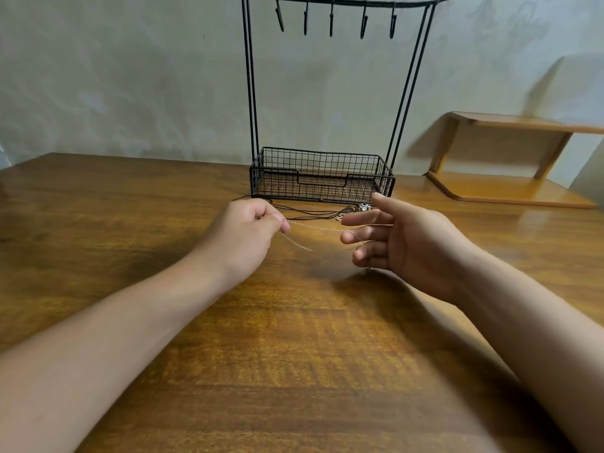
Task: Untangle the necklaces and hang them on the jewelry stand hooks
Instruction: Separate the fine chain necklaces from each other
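Note:
A thin silver chain necklace (pixel 313 227) stretches between my two hands above the wooden table. My left hand (pixel 251 233) pinches one end of it between thumb and forefinger. My right hand (pixel 398 237) has its fingers spread and nearly straight, with the chain draped over them. Black cord necklaces (pixel 310 211) with small pendants (pixel 361 208) lie on the table just behind my hands. Behind them stands the black wire jewelry stand (pixel 322 178), its basket base on the table and a row of hooks (pixel 331 22) on the top bar.
The wooden table (pixel 294 354) fills the foreground. A small wooden shelf (pixel 510 158) stands at the back right against the pale wall.

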